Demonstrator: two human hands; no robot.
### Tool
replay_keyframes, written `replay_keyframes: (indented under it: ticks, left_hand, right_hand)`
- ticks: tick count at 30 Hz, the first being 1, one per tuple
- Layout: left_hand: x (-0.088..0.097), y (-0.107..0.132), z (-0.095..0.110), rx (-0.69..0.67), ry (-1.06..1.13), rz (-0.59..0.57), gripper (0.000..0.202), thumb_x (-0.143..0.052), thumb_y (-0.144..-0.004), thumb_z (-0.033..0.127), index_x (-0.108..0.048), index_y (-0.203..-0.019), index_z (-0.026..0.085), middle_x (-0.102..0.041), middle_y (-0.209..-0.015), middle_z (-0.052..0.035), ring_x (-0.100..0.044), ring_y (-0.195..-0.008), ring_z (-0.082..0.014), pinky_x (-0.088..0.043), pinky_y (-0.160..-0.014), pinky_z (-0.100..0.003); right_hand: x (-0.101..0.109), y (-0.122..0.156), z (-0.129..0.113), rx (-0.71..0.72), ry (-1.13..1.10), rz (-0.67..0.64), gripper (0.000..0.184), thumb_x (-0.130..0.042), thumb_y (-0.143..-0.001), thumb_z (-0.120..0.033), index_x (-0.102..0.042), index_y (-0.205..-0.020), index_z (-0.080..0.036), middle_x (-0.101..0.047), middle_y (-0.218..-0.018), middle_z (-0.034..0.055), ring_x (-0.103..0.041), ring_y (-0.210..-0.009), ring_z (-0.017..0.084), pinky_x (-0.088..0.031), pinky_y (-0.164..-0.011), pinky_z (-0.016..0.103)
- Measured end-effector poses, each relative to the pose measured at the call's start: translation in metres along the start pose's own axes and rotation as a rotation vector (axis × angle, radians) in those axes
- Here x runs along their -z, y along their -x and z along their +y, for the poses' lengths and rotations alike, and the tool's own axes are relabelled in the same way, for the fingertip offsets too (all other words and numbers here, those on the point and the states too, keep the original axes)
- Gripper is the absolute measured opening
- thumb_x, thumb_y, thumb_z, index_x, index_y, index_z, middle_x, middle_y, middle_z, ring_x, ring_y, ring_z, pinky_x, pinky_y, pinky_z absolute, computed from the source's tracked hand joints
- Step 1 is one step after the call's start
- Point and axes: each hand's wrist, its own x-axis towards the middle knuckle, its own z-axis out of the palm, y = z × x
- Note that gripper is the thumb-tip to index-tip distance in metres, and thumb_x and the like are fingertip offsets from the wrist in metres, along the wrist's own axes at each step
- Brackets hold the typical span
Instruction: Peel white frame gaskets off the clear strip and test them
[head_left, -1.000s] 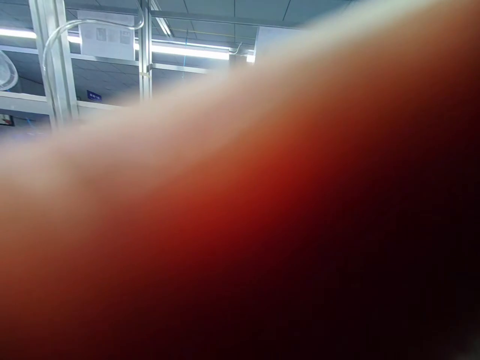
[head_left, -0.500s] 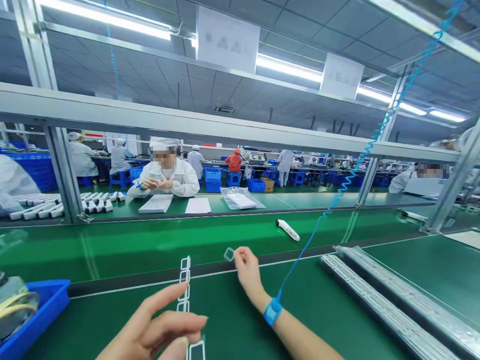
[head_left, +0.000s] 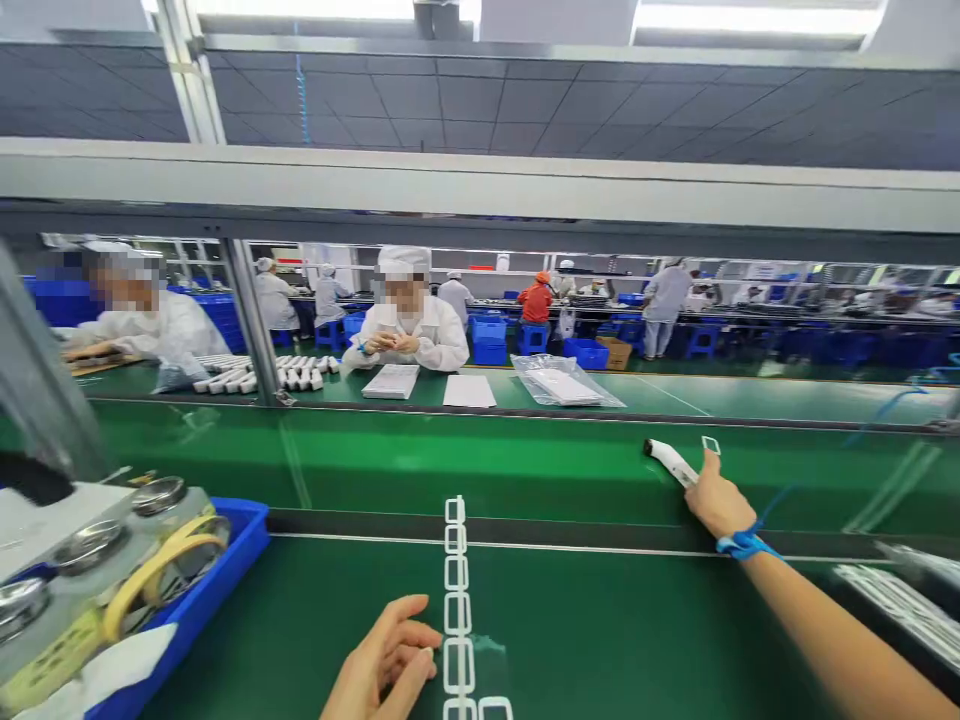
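My right hand [head_left: 721, 503] reaches far over the green belt. A small white rectangular frame [head_left: 711, 445] stands out from its thumb. The fingers of this hand are at the near end of a white handheld device [head_left: 673, 463] with a dark tip, which lies on the belt; whether they grip it I cannot tell. My left hand [head_left: 390, 660] is near the front of the green bench, fingers loosely bent and apart, holding nothing. Just right of it runs a column of similar white frames [head_left: 457, 612], with one more frame [head_left: 495, 708] beside its near end.
A blue tray [head_left: 225, 570] holds metal-lidded jars and a yellow tape roll at left. Long slotted trays [head_left: 900, 610] lie at right. Across the belt [head_left: 465, 460] a co-worker [head_left: 409, 320] sits behind a paper stack and a plastic bag [head_left: 566, 382]. A metal beam crosses above.
My right hand has moved right and outward to the white device, still with the frame. My left hand has drawn back from over the column. The view has turned left.
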Motion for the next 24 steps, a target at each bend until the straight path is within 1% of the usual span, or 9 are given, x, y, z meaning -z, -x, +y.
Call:
replay_keyframes:
  ticks: [3, 6, 9, 12, 16, 18, 20, 22, 24]
  left_hand:
    - [0.004, -0.002, 0.001, 0.003, -0.013, -0.073, 0.049, -0.059, -0.074, 0.059, -0.059, -0.103, 0.019, -0.065, -0.094, -0.0078, -0.061, -0.080, -0.0186, -0.047, -0.076, -0.029]
    - [0.001, -0.002, 0.006, -0.008, 0.001, -0.051, 0.046, -0.059, -0.075, 0.058, -0.064, -0.094, 0.017, -0.066, -0.094, -0.0086, -0.060, -0.079, -0.0184, -0.047, -0.074, -0.030]
    - [-0.010, 0.004, 0.018, 0.011, 0.112, 0.028, 0.050, -0.063, -0.071, 0.059, -0.065, -0.093, 0.013, -0.068, -0.095, -0.0119, -0.062, -0.084, -0.0212, -0.047, -0.075, -0.031]
    - [-0.027, 0.022, 0.037, 0.088, 0.416, 0.110, 0.055, -0.069, -0.068, 0.056, -0.063, -0.101, 0.013, -0.067, -0.104, -0.0147, -0.061, -0.096, -0.0242, -0.046, -0.082, -0.032]
    - [-0.036, 0.054, 0.061, 0.195, 0.876, 0.326, 0.029, -0.065, -0.079, 0.038, -0.062, -0.091, 0.012, -0.066, -0.102, -0.0154, -0.063, -0.095, -0.0225, -0.049, -0.081, -0.030]
    - [-0.027, 0.071, 0.067, 0.261, 0.980, 0.513, 0.018, -0.055, -0.087, 0.027, -0.062, -0.084, 0.010, -0.067, -0.092, -0.0138, -0.065, -0.080, -0.0179, -0.052, -0.075, -0.028]
    - [-0.008, 0.092, 0.068, 0.259, 1.012, 0.610, 0.024, -0.047, -0.091, 0.025, -0.061, -0.081, 0.009, -0.064, -0.074, -0.0098, -0.060, -0.059, -0.0127, -0.051, -0.059, -0.024]
    - [0.018, 0.119, 0.063, 0.156, 1.020, 0.655, 0.025, -0.044, -0.092, 0.026, -0.060, -0.084, 0.008, -0.059, -0.064, -0.0050, -0.050, -0.045, -0.0080, -0.042, -0.043, -0.019]
    - [0.049, 0.156, 0.051, -0.005, 0.967, 0.740, 0.025, -0.049, -0.089, 0.033, -0.060, -0.093, 0.011, -0.056, -0.062, -0.0013, -0.041, -0.040, -0.0054, -0.032, -0.035, -0.015]
  right_hand:
    - [-0.009, 0.014, -0.019, 0.094, -0.046, -0.013, 0.062, -0.044, -0.079, -0.015, -0.029, -0.137, -0.001, -0.063, -0.079, 0.0187, -0.062, -0.065, 0.032, -0.042, -0.058, 0.038]
    - [-0.014, 0.058, -0.052, 0.313, -0.182, -0.034, 0.065, -0.047, -0.078, -0.023, -0.026, -0.138, -0.008, -0.063, -0.079, 0.0076, -0.060, -0.059, 0.023, -0.045, -0.059, 0.032]
    - [-0.009, 0.135, -0.088, 0.740, -0.396, -0.047, 0.061, -0.041, -0.084, -0.024, -0.022, -0.140, -0.012, -0.061, -0.075, 0.0020, -0.058, -0.052, 0.018, -0.048, -0.054, 0.027]
    - [0.007, 0.222, -0.121, 1.216, -0.454, 0.068, 0.054, -0.035, -0.086, -0.013, -0.025, -0.139, -0.014, -0.065, -0.088, 0.0083, -0.063, -0.064, 0.018, -0.050, -0.060, 0.028]
    - [0.028, 0.310, -0.153, 1.651, -0.454, 0.221, 0.032, -0.036, -0.088, -0.008, -0.053, -0.113, -0.017, -0.066, -0.070, 0.0053, -0.061, -0.057, 0.019, -0.046, -0.053, 0.030]
    - [0.035, 0.334, -0.161, 1.707, -0.497, 0.193, 0.022, -0.038, -0.090, -0.013, -0.057, -0.099, -0.018, -0.062, -0.057, 0.0019, -0.055, -0.046, 0.018, -0.041, -0.045, 0.030]
    - [0.037, 0.346, -0.161, 1.654, -0.667, 0.110, 0.022, -0.040, -0.093, -0.028, -0.056, -0.105, -0.017, -0.061, -0.056, 0.0016, -0.056, -0.045, 0.019, -0.043, -0.047, 0.032]
    - [0.036, 0.347, -0.154, 1.514, -0.842, -0.074, 0.032, -0.045, -0.091, -0.039, -0.050, -0.117, -0.020, -0.064, -0.062, 0.0020, -0.060, -0.051, 0.020, -0.048, -0.053, 0.034]
    - [0.031, 0.342, -0.143, 1.246, -0.916, -0.275, 0.033, -0.055, -0.085, -0.037, -0.050, -0.115, -0.027, -0.064, -0.064, 0.0009, -0.061, -0.053, 0.021, -0.050, -0.055, 0.034]
